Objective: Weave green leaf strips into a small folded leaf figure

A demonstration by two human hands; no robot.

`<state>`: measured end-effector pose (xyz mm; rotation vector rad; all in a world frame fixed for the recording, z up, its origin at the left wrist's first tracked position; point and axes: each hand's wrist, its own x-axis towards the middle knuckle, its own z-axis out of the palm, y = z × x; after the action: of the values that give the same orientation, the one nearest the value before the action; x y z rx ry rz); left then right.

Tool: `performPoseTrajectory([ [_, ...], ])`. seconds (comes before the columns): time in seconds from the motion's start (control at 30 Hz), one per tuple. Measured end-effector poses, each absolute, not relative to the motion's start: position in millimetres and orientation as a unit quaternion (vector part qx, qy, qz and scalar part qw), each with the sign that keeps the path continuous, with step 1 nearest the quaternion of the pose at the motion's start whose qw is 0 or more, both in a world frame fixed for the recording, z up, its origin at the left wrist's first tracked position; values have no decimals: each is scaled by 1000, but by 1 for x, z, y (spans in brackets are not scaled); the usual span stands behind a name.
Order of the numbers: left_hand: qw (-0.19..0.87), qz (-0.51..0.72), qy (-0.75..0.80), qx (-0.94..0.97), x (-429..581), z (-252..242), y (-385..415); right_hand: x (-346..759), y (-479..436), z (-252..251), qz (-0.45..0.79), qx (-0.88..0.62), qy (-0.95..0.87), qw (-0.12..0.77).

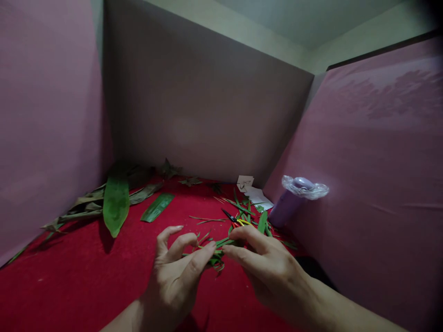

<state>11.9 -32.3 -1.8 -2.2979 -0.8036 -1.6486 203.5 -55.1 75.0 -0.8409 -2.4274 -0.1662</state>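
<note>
My left hand (pixel 175 272) and my right hand (pixel 265 265) meet over the red cloth (pixel 79 276), both pinching a small bundle of thin green leaf strips (pixel 216 251) between fingertips. The strips stick out between the two hands and curl below them. The left hand's thumb and index finger close on the strips while its other fingers are raised. The right hand's fingers curl round the strips' other end. Small scissors with yellow and red handles (pixel 235 220) lie just behind the right hand among more cut green strips (pixel 247 212).
A broad green leaf (pixel 116 203) and a smaller one (pixel 157 207) lie at the left, with dried brown leaves (pixel 86 203) behind. White paper scraps (pixel 254 193) and a purple cylinder with plastic wrap (pixel 294 196) stand at the right. Pink panels wall in the space.
</note>
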Motion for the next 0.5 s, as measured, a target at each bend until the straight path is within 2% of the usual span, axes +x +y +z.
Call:
performPoseTrajectory([
  [0.13, 103, -565, -263, -775, 13, 2, -33, 203, -56, 78, -79, -273, -908, 307],
  [0.33, 97, -584, -247, -767, 14, 7, -34, 202, -58, 74, 18, -279, -893, 352],
  [0.5, 102, -587, -250, -763, 13, 4, -32, 207, -60, 67, 10, -238, -894, 379],
])
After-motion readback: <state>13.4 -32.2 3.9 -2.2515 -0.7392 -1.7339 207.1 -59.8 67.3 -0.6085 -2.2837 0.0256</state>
